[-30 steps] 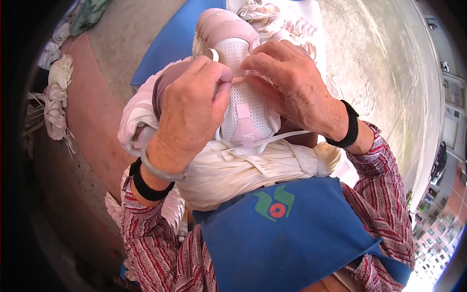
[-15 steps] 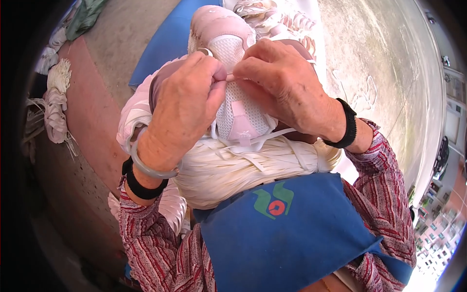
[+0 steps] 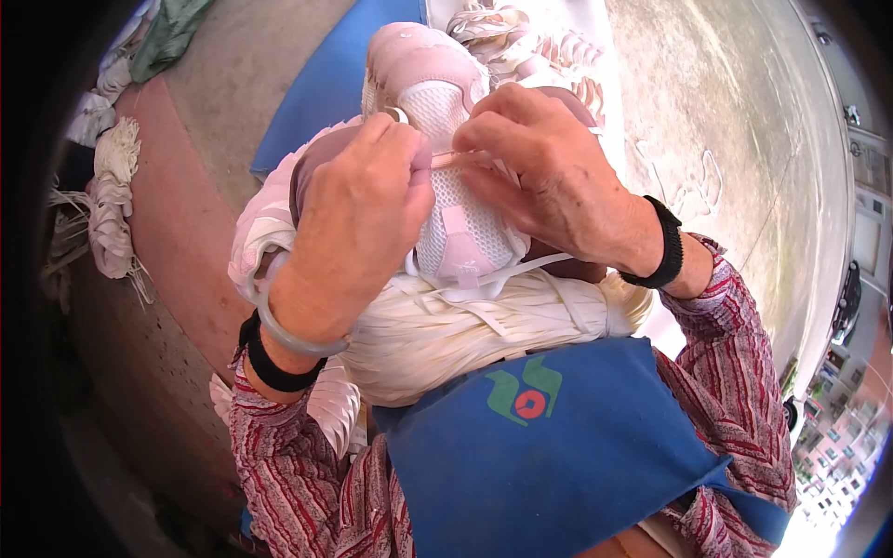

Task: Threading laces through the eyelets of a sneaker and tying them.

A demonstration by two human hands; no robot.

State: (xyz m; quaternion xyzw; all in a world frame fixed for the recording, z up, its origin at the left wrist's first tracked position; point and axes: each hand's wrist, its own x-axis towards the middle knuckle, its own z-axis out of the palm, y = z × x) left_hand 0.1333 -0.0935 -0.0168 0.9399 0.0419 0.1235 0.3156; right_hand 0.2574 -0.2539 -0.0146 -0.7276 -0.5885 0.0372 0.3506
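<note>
A pink and white shoe upper (image 3: 430, 67) lies across my lap, toe pointing away, with its white mesh tongue (image 3: 445, 200) toward me. My left hand (image 3: 367, 200) is closed in a pinch at the tongue's left side. My right hand (image 3: 549, 167) pinches opposite it. Between their fingertips a short, pale shoelace (image 3: 452, 160) runs taut across the tongue; the fingers hide its ends. A loose white lace end (image 3: 535, 265) trails below my right hand. Against my blue apron (image 3: 539, 456) rests a thick bundle of white laces (image 3: 456, 330).
More shoe uppers (image 3: 530, 42) are piled beyond the toe, and stacked ones (image 3: 265, 219) sit left of my left wrist. Bundled white laces (image 3: 113, 195) hang at the far left near green cloth (image 3: 167, 39). A stray lace (image 3: 693, 191) lies on the concrete floor at right.
My hands have drawn slightly apart, and more of the strand shows between them. The upper and both hands sit a little lower in view.
</note>
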